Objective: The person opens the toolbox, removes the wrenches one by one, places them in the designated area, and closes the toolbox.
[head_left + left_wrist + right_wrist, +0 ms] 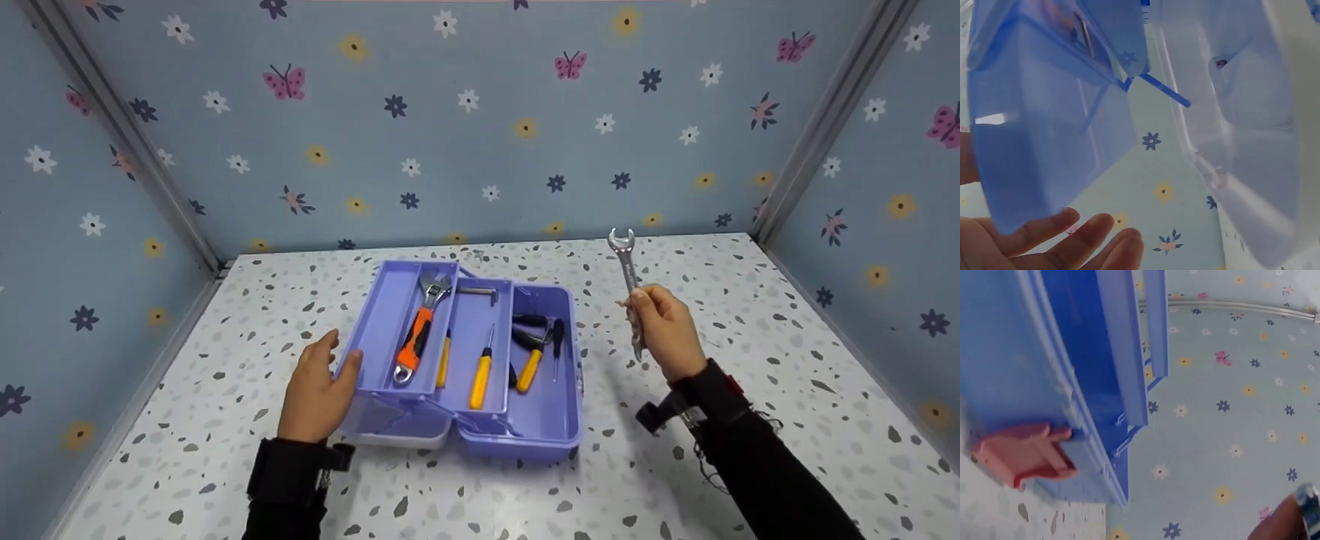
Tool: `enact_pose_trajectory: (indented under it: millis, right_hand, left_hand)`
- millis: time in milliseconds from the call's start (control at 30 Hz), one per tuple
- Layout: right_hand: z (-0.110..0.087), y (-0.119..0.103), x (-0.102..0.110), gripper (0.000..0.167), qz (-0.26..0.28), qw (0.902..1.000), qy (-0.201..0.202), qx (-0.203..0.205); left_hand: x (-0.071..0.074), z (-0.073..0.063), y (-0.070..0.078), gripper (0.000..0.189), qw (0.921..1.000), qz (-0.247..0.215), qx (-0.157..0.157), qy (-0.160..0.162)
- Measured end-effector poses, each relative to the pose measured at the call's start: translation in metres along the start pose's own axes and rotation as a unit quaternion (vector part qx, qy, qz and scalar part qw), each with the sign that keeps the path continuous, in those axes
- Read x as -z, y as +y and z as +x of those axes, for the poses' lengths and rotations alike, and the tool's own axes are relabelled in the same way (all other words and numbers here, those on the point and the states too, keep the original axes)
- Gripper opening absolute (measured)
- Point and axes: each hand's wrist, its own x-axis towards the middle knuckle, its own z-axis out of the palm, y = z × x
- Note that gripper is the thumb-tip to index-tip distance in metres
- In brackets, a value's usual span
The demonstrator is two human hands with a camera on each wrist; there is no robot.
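Note:
My right hand [670,334] pinches a silver open-ended wrench [624,259] by its shank, above the table and right of a purple toolbox [551,448]. The wrench's open jaw points up and away. At the toolbox's left side, my left hand [319,390] rests with relaxed fingers and its thumb at the edge of the upper tray [386,300]. In the left wrist view, fingers [1092,230] show beside the tray wall. That tray bears an adjustable wrench [416,337] with an orange and black handle. A hex key [480,291] and a yellow screwdriver [481,379] lie in the middle tray.
Yellow-and-black handled tools [530,367] and a small black screwdriver [557,349] lie in the deep bottom compartment. The toolbox's translucent lid [405,435] is folded out to the left. A red latch [1027,455] shows on the toolbox's side. Patterned panels [480,150] enclose the speckled table [675,465].

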Motion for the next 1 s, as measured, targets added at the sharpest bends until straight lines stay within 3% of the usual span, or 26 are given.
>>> enact_pose_trajectory:
  millis: [167,400,667,1000]
  right_hand:
    - [0.015,0.013,0.014,0.028,-0.062,0.998,0.012,-0.003]
    - [0.032,0.031,0.028,0.031,-0.154,0.9878,0.0,-0.026]
    - [0.043,0.052,0.033,0.034,-0.296,0.9533,-0.034,-0.048]
    - [0.048,0.073,0.033,0.029,-0.377,0.9162,-0.081,-0.11]
  left_hand:
    - [-0.002,0.003,-0.006,0.052,0.9996,-0.014,0.016,-0.017]
    - [-0.004,0.004,-0.005,0.043,0.9989,-0.044,0.004,-0.017]
    - [-0.003,0.005,-0.004,0.043,0.999,-0.042,-0.002,-0.015]
    - [-0.007,0.003,-0.005,0.041,0.999,-0.044,-0.01,-0.005]
